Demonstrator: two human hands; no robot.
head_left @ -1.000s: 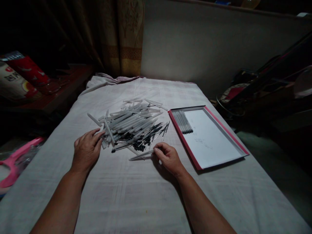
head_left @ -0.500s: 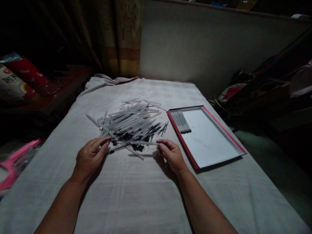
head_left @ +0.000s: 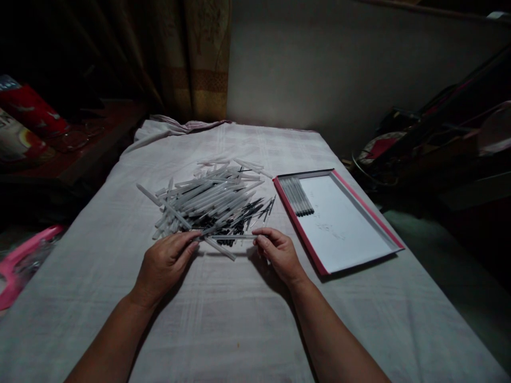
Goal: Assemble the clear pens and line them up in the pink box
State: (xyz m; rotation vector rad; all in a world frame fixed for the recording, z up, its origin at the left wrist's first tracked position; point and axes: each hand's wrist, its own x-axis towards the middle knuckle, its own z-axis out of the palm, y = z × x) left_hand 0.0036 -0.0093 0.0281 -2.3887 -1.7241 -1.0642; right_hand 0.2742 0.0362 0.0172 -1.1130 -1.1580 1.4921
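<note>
Setting: a dim room in a home, used for piecework by hand. Evidence: a table (head_left: 239, 319) covered with a pale checked cloth, pushed up against a plain wall (head_left: 311, 69); a patterned curtain (head_left: 203, 58) hangs in the far corner. To the left, a dark wooden side surface (head_left: 91, 154) carries printed red packets (head_left: 24, 127) and a pair of glasses (head_left: 74, 141). To the right, household clutter (head_left: 431, 143) is stacked in shadow. On the cloth lies a loose heap of pen parts (head_left: 207, 205) next to a shallow red-edged box lid (head_left: 339, 218) with a few finished pieces lined up inside. Light falls only on the tabletop.
</note>
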